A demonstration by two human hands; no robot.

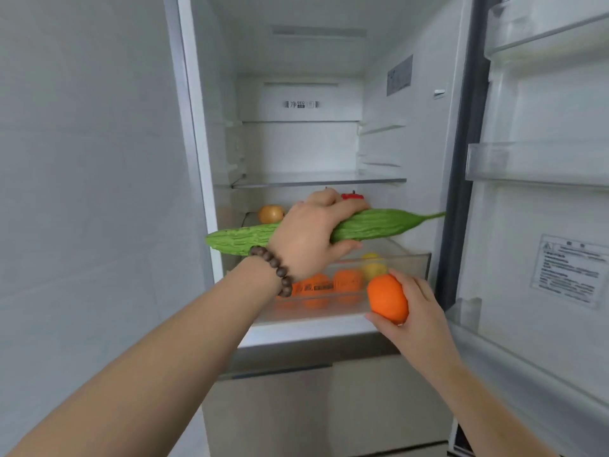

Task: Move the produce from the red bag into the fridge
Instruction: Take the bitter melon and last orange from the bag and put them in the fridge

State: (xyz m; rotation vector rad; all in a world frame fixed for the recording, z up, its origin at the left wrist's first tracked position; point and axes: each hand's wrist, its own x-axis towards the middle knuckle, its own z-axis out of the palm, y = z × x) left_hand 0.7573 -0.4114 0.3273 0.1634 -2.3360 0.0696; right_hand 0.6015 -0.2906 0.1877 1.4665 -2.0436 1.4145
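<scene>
My left hand (313, 232), with a bead bracelet at the wrist, grips a long green bitter gourd (379, 224) around its middle and holds it level across the open fridge (306, 140), just above the clear drawer (412, 258). My right hand (418, 311) holds an orange (386, 299) at the drawer's front right corner. Inside the drawer lie several oranges (346, 285) and a yellow fruit (374, 267). An onion (271, 214) and something red (352, 196) sit on the shelf behind the gourd. The red bag is out of view.
A glass shelf (316, 181) spans the fridge above the produce, bare on top. The open door (543, 159) with clear bins stands at the right. A grey wall (82, 159) flanks the left side. A closed lower compartment (296, 407) sits beneath.
</scene>
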